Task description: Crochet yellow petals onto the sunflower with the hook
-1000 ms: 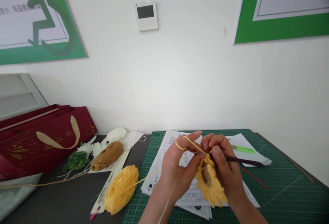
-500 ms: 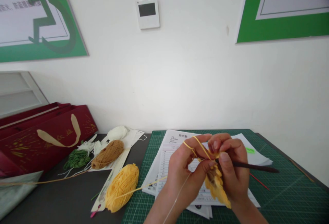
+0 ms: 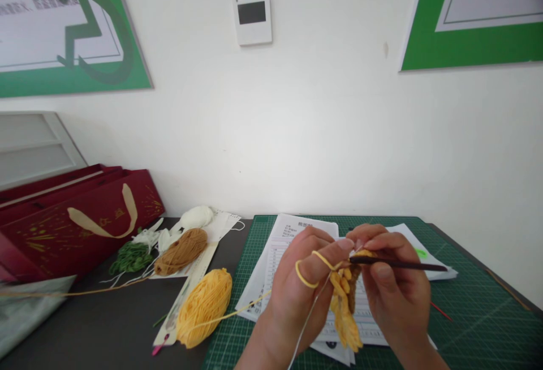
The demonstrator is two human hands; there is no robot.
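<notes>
My left hand (image 3: 303, 282) pinches the top of a yellow crocheted piece with a brown centre (image 3: 345, 302), which hangs edge-on between both hands. Yellow yarn (image 3: 306, 274) is looped round my left forefinger and trails down to a yellow skein (image 3: 204, 308) on the table. My right hand (image 3: 392, 288) grips a dark crochet hook (image 3: 396, 264), its tip at the top of the piece and its handle pointing right.
Printed sheets (image 3: 292, 234) lie on a green cutting mat (image 3: 475, 313) under my hands. Brown (image 3: 181, 251), green (image 3: 129, 257) and white (image 3: 195, 217) yarn lie to the left by a red gift bag (image 3: 80, 226). A thin red stick (image 3: 441, 312) lies to the right.
The crocheted piece has turned from flat-on to edge-on and hangs lower. Both hands shifted slightly right, my left forefinger curled down, and the hook handle levelled out.
</notes>
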